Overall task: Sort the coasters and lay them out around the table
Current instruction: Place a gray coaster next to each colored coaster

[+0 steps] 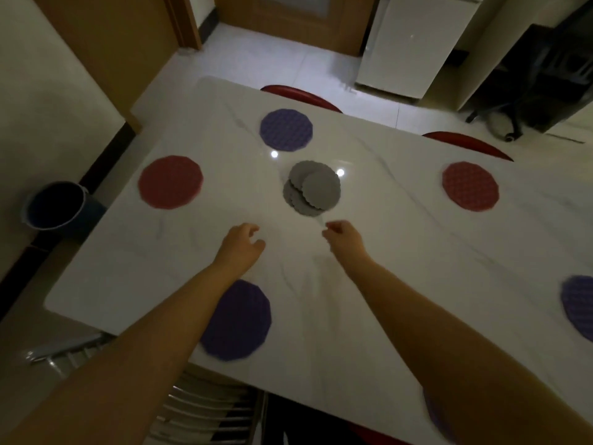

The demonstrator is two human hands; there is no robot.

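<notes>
A loose pile of grey scalloped coasters (312, 187) lies in the middle of the white marble table (401, 252). Larger round mats lie around it: a red one (170, 182) at the left, a red one (470, 185) at the right, a purple one (286, 129) at the far side, a purple one (239, 319) near me partly under my left forearm, and a purple one (579, 306) at the right edge. My left hand (240, 244) hovers just short of the pile, fingers curled and apart, holding nothing. My right hand (341, 234) is just below the pile with thumb and fingers pinched; nothing shows between them.
Red chair backs (301, 96) (467, 146) stand along the far side of the table. A dark bucket (56, 205) sits on the floor at the left. A metal chair back (205, 409) is under the near edge. A white cabinet (414, 43) and an office chair base (500, 123) stand beyond.
</notes>
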